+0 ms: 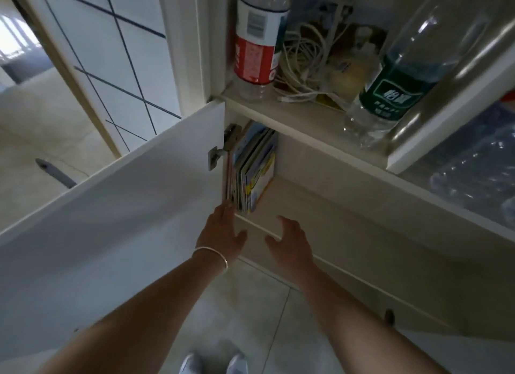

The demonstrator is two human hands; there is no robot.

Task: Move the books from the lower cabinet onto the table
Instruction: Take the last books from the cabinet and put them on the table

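Observation:
Several thin colourful books (255, 168) stand upright at the left end of the lower cabinet (328, 206), leaning against its left wall. My left hand (223, 228), with a silver bangle on the wrist, reaches toward the books' front lower edge; its fingers are straight and its fingertips are at or just touching the leftmost books. My right hand (291, 241) hovers a little to the right, in front of the cabinet's bottom edge, fingers spread and relaxed, holding nothing. No table is in view.
The white cabinet door (117, 206) stands open on the left, close beside my left arm. The shelf above holds a red-labelled bottle (256, 41), tangled white cables (301, 64) and a green-labelled bottle (395, 83). Tiled floor lies below.

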